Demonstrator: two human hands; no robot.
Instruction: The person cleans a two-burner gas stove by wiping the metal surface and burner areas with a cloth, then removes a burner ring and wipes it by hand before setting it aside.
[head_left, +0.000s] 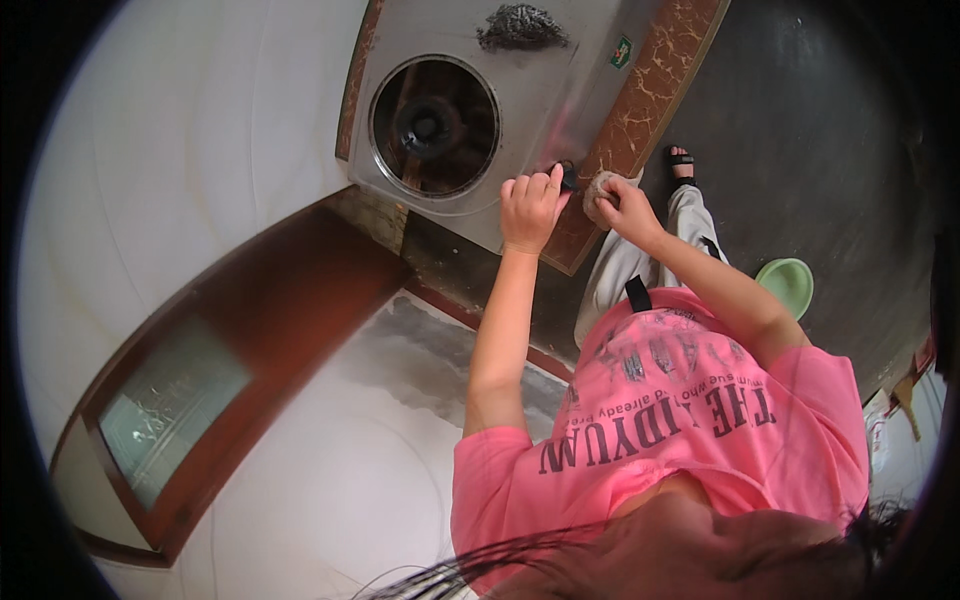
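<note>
My left hand (531, 214) has its thumb and index finger at a small black knob (568, 178) on the front of a stainless-steel gas stove (525, 112). The other fingers curl over the stove's front edge. Close by on the right, my right hand (628, 214) pinches a wadded, greyish-brown scrubber (598, 201) over the brown marbled counter edge (637, 105). Whether it is steel wool or cloth, I cannot tell. Beyond my left hand lies a round burner opening with a dark burner (426, 126) inside.
A black, rough patch or crumpled thing (521, 28) is on the stove's far part. A light green plastic basin (786, 287) stands at my right, above the dark floor (795, 172). A brown wooden door (255, 300) with a glass pane is at the left, beside a white wall (187, 112).
</note>
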